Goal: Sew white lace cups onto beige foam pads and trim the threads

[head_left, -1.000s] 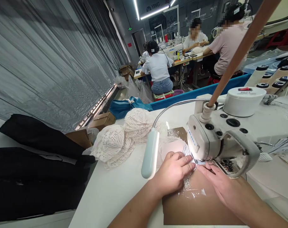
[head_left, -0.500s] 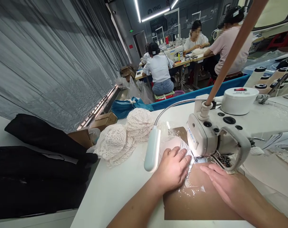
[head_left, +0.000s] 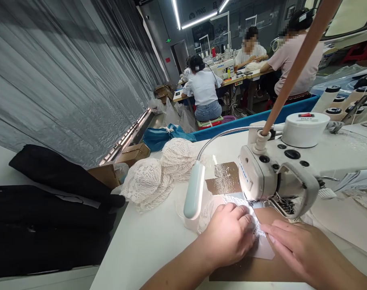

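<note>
White lace fabric (head_left: 258, 226) lies under the front of a white sewing machine (head_left: 257, 173), over a brown plate (head_left: 250, 272) on the table. Curled over the lace, my left hand (head_left: 233, 231) presses it down with its fingers bent together just before the needle area. My right hand (head_left: 292, 241) has its index finger and thumb at the lace's right edge, the fingertips close together. A pale pink panel (head_left: 263, 250) shows below the lace, partly hidden by my left hand. Beside the machine head hangs a lit lamp (head_left: 194, 193).
Stacked lace cups (head_left: 144, 181) lie on the white table (head_left: 135, 249) left of the lamp. Thread cones (head_left: 327, 98) stand at the right rear. Black fabric (head_left: 50, 217) is at the far left. Several people sit at sewing tables behind a blue cloth edge (head_left: 240, 123).
The lace and pink panel have turned and shifted toward me. My left hand has moved right and nearer, its fingers more curled. My right hand has moved slightly down, its fingertips now at the lace.
</note>
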